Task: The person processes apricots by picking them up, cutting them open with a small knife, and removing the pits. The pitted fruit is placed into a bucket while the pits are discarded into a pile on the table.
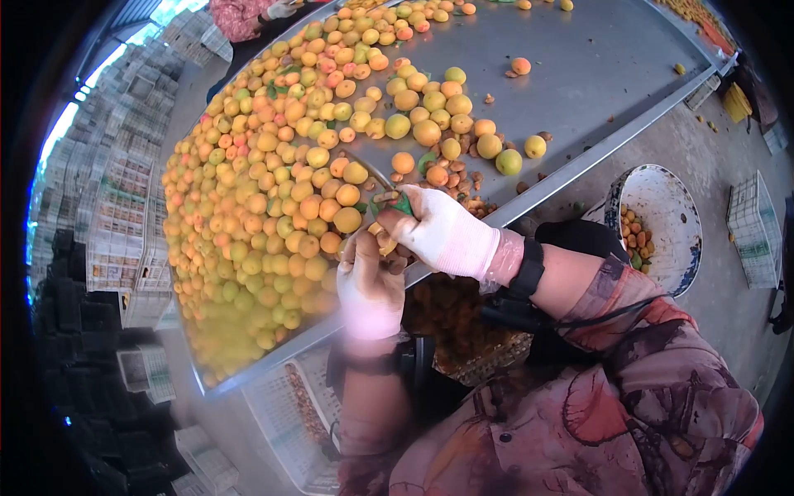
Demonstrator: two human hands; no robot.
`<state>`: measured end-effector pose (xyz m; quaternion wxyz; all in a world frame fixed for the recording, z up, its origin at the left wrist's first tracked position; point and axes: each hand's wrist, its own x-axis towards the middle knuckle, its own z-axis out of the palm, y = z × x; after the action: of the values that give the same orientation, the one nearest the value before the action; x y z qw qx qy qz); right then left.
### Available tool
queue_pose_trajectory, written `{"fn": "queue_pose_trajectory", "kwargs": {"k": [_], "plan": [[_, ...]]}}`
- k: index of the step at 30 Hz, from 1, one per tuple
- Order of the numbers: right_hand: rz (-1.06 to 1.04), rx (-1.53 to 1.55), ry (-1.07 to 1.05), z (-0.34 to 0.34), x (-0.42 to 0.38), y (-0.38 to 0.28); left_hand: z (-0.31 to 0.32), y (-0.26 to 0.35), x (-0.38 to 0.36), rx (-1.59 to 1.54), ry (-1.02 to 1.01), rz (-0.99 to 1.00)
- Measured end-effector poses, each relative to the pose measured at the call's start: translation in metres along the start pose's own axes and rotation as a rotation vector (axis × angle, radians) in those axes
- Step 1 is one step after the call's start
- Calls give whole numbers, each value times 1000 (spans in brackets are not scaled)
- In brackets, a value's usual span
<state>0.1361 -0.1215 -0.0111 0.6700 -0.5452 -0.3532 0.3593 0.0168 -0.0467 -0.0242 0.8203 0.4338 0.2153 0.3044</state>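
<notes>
My left hand (370, 281), in a stained white glove, is closed on an apricot (384, 240) at the front edge of the metal table (571, 78). Fingers partly cover the fruit. Just above it, my right hand (442, 230), also gloved, grips a knife (369, 168) with a green handle; its thin curved blade points up and left over the fruit. A large heap of yellow and orange apricots (265, 190) spreads to the left of both hands. Brown apricot stones (465, 178) lie scattered beyond my right hand.
A white bucket (682, 211) with fruit pieces or stones inside stands at right. Below the table edge sit a white crate (277, 413) and a container of brownish pieces (451, 318). Stacked crates (124, 207) line the left. Another person's gloved hand (281, 9) shows at the far side.
</notes>
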Motion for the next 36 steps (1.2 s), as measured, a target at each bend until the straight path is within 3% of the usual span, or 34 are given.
{"fn": "queue_pose_trajectory", "kwargs": {"k": [2, 4, 8, 11, 13, 15, 17, 18, 20, 24, 27, 29, 30, 31, 32, 33, 35, 36], "plan": [[42, 165, 36, 2, -2, -9, -7, -7, 4, -130, -28, -5], [304, 164, 14, -3, -6, -18, -11, -9, 5, -245, -31, -13], [329, 295, -4, -2, -8, -25, -2, -1, 3, -260, -68, -30], [360, 204, -8, -5, -4, -27, 11, 2, 2, -156, 87, 36], [-143, -60, 122, -2, 3, -10, 5, 4, 3, -90, 101, 49], [-150, -57, 79, -5, -3, -8, -4, 0, 6, -90, 64, 69], [-205, -635, 32, -6, -6, -21, -7, -2, 8, -89, 24, 88], [-271, -730, 51, -6, -3, -10, -7, -3, 7, 49, 47, 166], [-267, -759, 41, -4, -3, -1, 1, 0, 3, 188, 76, 245], [-145, -830, 3, 1, -4, -1, 5, -3, -2, 62, 192, 147], [-233, -860, -51, 7, -9, 3, -4, -10, 0, -35, 199, 162], [-269, -858, -8, 7, -9, -1, -5, -3, 5, 199, 191, 239], [-221, -690, 66, 3, -8, -7, -4, 2, 3, 21, 207, 139], [-172, -522, 138, 0, -5, -11, -5, 13, -2, 297, 186, 154], [-120, -347, 167, -4, 4, -5, -5, 23, -3, 301, 207, 75], [-77, -473, 205, -14, 11, -3, -7, 32, -3, 307, 227, -7], [-184, -563, 240, -29, 23, 2, -23, 42, -4, 958, -123, 289], [-124, -586, 228, -35, 25, 2, -27, 45, -1, 881, 6, 82]]}}
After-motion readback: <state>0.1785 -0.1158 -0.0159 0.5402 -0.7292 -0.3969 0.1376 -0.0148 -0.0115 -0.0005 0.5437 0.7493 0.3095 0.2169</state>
